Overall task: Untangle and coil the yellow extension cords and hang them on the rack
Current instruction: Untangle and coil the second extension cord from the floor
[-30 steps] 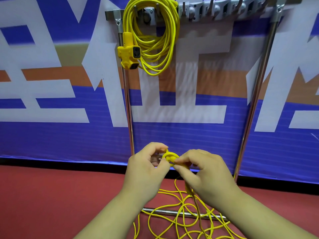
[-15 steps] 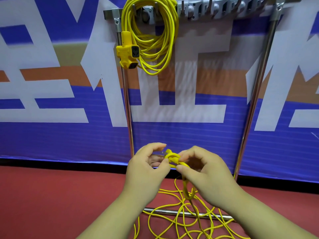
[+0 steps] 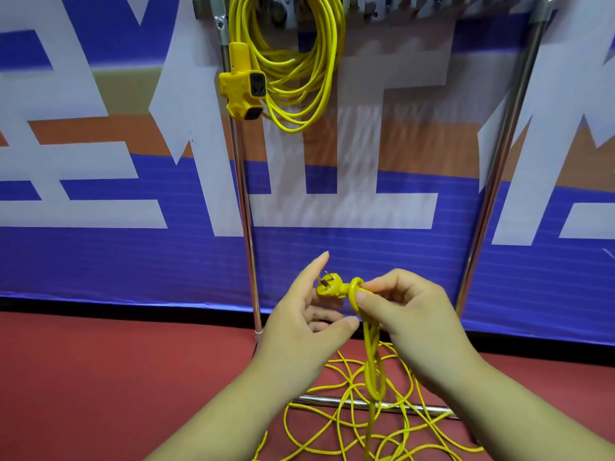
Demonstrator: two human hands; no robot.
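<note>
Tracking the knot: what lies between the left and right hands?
In the head view, the yellow plug and the knotted cord loop, which the right hand pinches.

Yellow hung cord (image 3: 327, 61), tangled cord (image 3: 369, 361) and socket block (image 3: 241, 91) (black faces); silver rack (image 3: 243, 201); red floor (image 3: 100, 377); blue banner (image 3: 332, 254), white-and-orange shapes.

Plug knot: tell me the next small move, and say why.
Probably the left hand should pinch the plug and feed it back through the knot. The right hand pinches the knot just behind the plug, the left hand lies open beside it, and the cord below hangs slack.
</note>
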